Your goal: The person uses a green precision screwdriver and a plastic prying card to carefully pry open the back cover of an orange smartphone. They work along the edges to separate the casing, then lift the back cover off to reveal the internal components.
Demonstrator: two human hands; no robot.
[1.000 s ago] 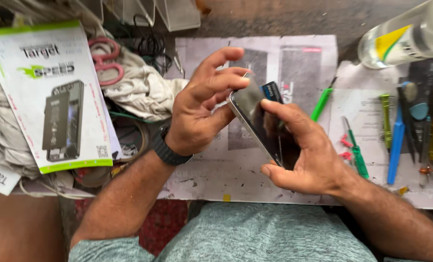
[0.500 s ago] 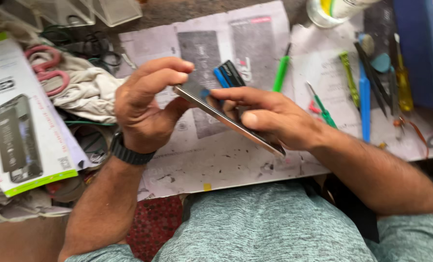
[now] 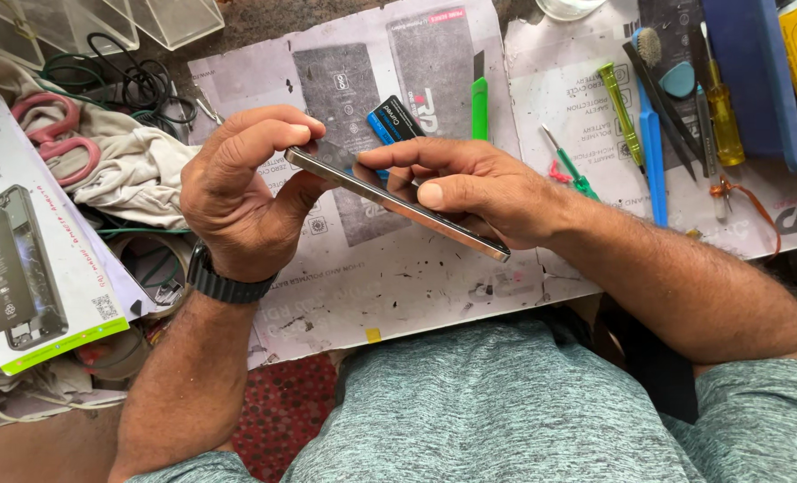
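A slim smartphone (image 3: 398,206) with a metal edge is held tilted over the paper-covered bench, seen almost edge-on. My left hand (image 3: 242,201), with a black watch on the wrist, grips its upper left end, fingers curled over the top. My right hand (image 3: 470,183) holds the phone's middle and lower part, thumb along the edge and index finger stretched toward the left end. A thin blue card (image 3: 394,118) shows just behind the phone, near my right fingers; whether those fingers hold it I cannot tell.
Printed paper sheets (image 3: 398,268) cover the bench. Green screwdrivers (image 3: 620,112), a green cutter (image 3: 479,98), blue tweezers (image 3: 656,165), a yellow-handled tool (image 3: 725,121) and a blue tray (image 3: 765,89) lie at the right. Pink scissors (image 3: 54,130), cloth, cables and a white package (image 3: 27,268) sit left.
The phone has turned from face-up to nearly edge-on and tilted lower at the right. My right hand has slid along it, index finger now reaching toward the left end. The view shifted.
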